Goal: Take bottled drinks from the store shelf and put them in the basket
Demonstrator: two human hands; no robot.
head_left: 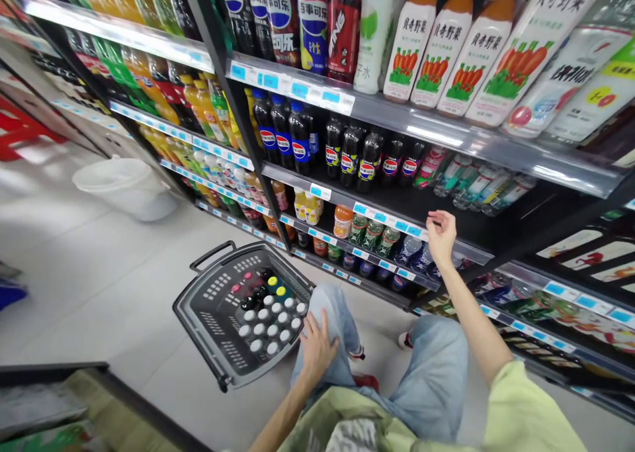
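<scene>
My left hand [317, 341] rests on my left knee with its fingers spread and holds nothing. Beside that knee a grey shopping basket [202, 336] stands on the floor. White-capped bottles [270, 316] fill its near side, with yellow-capped bottles [276, 286] and dark-capped bottles [251, 300] behind. My right hand [441, 235] is raised at the front edge of the middle shelf [411, 204], fingers loosely bent, with no item visible in it. Further in on that shelf are small clear bottles [476, 186], a pink-and-green bottle [430, 167] and dark cola bottles [370, 157].
Large carrot-label juice bottles [446, 55] line the shelf above. Green-label bottles [372, 235] stand on the shelf below. A white tub [124, 184] is on the floor to the left. A dark-edged display bin [54, 372] occupies the lower left corner.
</scene>
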